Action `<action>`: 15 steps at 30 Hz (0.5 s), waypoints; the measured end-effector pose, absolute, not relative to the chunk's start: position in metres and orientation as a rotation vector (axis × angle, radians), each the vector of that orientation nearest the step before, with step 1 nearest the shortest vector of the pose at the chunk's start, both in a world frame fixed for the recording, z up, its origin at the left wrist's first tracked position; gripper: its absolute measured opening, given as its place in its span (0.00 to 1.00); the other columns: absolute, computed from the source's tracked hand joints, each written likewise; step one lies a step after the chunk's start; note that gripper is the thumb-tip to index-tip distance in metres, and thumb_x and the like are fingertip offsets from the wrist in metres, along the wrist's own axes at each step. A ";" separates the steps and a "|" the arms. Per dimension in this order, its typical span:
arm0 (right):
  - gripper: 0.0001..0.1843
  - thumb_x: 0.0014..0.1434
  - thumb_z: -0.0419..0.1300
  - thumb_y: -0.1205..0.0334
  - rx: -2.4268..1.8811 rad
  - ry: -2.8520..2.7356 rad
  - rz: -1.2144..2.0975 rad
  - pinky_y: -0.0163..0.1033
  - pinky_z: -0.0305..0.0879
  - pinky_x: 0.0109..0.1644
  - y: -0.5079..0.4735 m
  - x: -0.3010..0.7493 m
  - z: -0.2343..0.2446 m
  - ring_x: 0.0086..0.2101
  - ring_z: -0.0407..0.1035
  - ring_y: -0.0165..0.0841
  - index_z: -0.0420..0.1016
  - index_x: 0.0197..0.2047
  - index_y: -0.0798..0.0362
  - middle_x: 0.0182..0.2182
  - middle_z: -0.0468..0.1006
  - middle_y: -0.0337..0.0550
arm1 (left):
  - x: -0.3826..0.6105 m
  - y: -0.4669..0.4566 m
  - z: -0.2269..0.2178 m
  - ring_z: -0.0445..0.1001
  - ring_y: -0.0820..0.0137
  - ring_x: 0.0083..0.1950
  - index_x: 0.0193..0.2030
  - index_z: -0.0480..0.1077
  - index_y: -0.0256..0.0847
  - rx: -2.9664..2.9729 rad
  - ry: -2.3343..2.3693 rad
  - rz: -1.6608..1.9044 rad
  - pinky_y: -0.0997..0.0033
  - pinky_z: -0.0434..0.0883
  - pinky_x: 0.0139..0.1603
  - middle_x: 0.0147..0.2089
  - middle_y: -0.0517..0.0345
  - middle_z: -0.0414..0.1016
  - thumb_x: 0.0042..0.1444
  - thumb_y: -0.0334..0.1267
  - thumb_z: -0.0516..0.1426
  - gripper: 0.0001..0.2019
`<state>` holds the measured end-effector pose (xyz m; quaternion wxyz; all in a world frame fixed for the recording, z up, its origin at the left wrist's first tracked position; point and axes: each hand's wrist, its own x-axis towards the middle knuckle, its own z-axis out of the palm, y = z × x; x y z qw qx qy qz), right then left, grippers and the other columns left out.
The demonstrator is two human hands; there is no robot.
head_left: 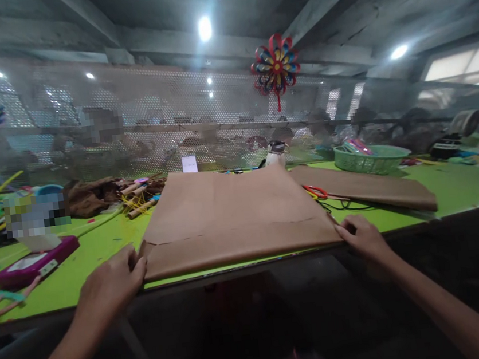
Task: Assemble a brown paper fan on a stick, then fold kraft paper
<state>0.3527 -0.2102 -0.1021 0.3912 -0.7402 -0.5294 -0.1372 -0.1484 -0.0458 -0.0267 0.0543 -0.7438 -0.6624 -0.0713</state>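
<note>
A large sheet of brown paper [225, 204] lies on the green table in front of me, its near edge folded over into a wide strip. My left hand [114, 277] pinches the left end of that fold between thumb and fingers. At the opposite end, my right hand [362, 234] grips the fold's right corner in the same way. The fold runs along the table's front edge. Just right of the sheet lie scissors [316, 191] with red and yellow handles, partly hidden by the paper.
Another folded brown paper [379, 186] lies to the right, below a green basket [371, 159]. A bottle [275, 153] stands behind the sheet. On the left are a purple box [37, 263] and a brown crumpled heap [92, 197]. A colourful pinwheel [277, 67] rises before the mesh screen [158, 114].
</note>
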 end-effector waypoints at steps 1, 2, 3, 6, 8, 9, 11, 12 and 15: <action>0.13 0.51 0.54 0.51 -1.877 -1.337 -0.340 0.40 0.55 0.34 -0.211 0.352 -0.102 0.29 0.61 0.37 0.63 0.21 0.49 0.22 0.67 0.41 | -0.149 -0.045 -0.027 0.73 0.57 0.37 0.32 0.61 0.44 -2.255 -2.020 -0.212 0.68 0.58 0.29 0.33 0.49 0.73 0.60 0.47 0.40 0.15; 0.13 0.51 0.54 0.51 -1.873 -1.326 -0.329 0.40 0.55 0.34 -0.211 0.352 -0.101 0.28 0.61 0.37 0.63 0.21 0.49 0.22 0.67 0.41 | -0.149 -0.045 -0.027 0.73 0.58 0.37 0.32 0.61 0.44 -2.253 -2.028 -0.207 0.69 0.58 0.29 0.33 0.49 0.73 0.60 0.47 0.40 0.15; 0.13 0.51 0.55 0.51 -1.869 -1.313 -0.316 0.40 0.55 0.34 -0.212 0.351 -0.101 0.28 0.61 0.37 0.63 0.21 0.49 0.22 0.67 0.41 | -0.149 -0.045 -0.027 0.73 0.58 0.36 0.32 0.61 0.44 -2.259 -2.031 -0.202 0.69 0.58 0.29 0.33 0.50 0.73 0.60 0.48 0.40 0.15; 0.14 0.51 0.55 0.50 -1.850 -1.246 -0.261 0.39 0.56 0.35 -0.212 0.347 -0.098 0.29 0.62 0.36 0.65 0.22 0.50 0.23 0.68 0.40 | -0.150 -0.044 -0.026 0.72 0.58 0.36 0.32 0.61 0.43 -2.265 -2.044 -0.203 0.69 0.59 0.29 0.33 0.49 0.73 0.60 0.49 0.39 0.17; 0.16 0.52 0.56 0.48 -1.828 -1.187 -0.206 0.39 0.56 0.34 -0.210 0.345 -0.094 0.28 0.62 0.35 0.66 0.22 0.50 0.22 0.68 0.40 | -0.151 -0.044 -0.026 0.72 0.57 0.35 0.32 0.61 0.43 -2.259 -2.054 -0.237 0.69 0.60 0.29 0.32 0.49 0.72 0.61 0.51 0.38 0.18; 0.17 0.52 0.56 0.47 -1.813 -1.159 -0.171 0.38 0.56 0.33 -0.209 0.344 -0.091 0.27 0.62 0.34 0.66 0.22 0.51 0.21 0.68 0.39 | -0.151 -0.044 -0.026 0.72 0.57 0.35 0.33 0.61 0.43 -2.252 -2.063 -0.263 0.69 0.60 0.30 0.32 0.49 0.72 0.61 0.51 0.38 0.19; 0.19 0.50 0.58 0.45 -1.769 -1.115 -0.078 0.37 0.57 0.31 -0.209 0.345 -0.083 0.26 0.62 0.33 0.67 0.21 0.52 0.19 0.68 0.39 | -0.152 -0.045 -0.026 0.72 0.58 0.34 0.33 0.60 0.43 -2.248 -2.068 -0.330 0.69 0.60 0.30 0.32 0.50 0.71 0.61 0.52 0.37 0.19; 0.20 0.49 0.59 0.43 -1.742 -1.097 -0.025 0.37 0.58 0.31 -0.210 0.345 -0.078 0.25 0.62 0.33 0.68 0.21 0.52 0.19 0.69 0.39 | -0.153 -0.045 -0.026 0.72 0.59 0.33 0.32 0.60 0.43 -2.246 -2.070 -0.376 0.69 0.60 0.30 0.31 0.51 0.71 0.60 0.52 0.37 0.20; 0.21 0.46 0.63 0.42 -1.663 -1.050 0.140 0.35 0.57 0.27 -0.218 0.349 -0.066 0.24 0.62 0.29 0.72 0.23 0.54 0.21 0.71 0.39 | -0.157 -0.043 -0.026 0.71 0.63 0.31 0.28 0.59 0.43 -2.285 -2.087 -0.548 0.72 0.61 0.30 0.26 0.56 0.69 0.59 0.52 0.39 0.19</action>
